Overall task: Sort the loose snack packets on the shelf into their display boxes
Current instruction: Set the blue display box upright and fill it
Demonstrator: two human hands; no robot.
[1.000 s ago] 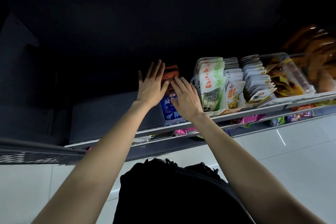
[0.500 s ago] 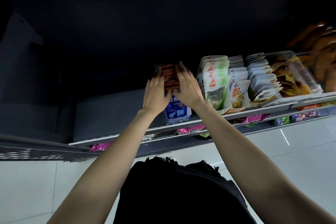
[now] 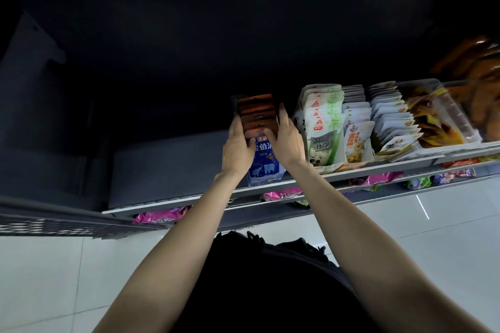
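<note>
Snack packets (image 3: 257,113) with dark orange faces are standing in a row inside the blue display box (image 3: 266,167), and both hands are closing on that row from either side. The left hand (image 3: 238,147) is pressing against the left flank of the stack with its thumb lying over the box front, while the right hand (image 3: 286,138) is mirroring it on the right flank, fingers reaching up along the packets; each grip is curling round the stack, squeezing it square, as far as I can judge. The blue display box is sitting at the front edge of the shelf (image 3: 378,163). Just right of the box, the green-and-white packets (image 3: 322,127) are already standing filed in their own box, and further right of it the yellow-labelled packets (image 3: 357,140), the pale grey packets (image 3: 392,116) and a clear tub of orange snacks (image 3: 438,113) are looking orderly too. To my eye the sorting on this shelf is nearing its end, with only the tidying of the orange row left. Below the box, pink packets (image 3: 281,194) are lying on a lower shelf; whether they belong to the task I cannot tell.
</note>
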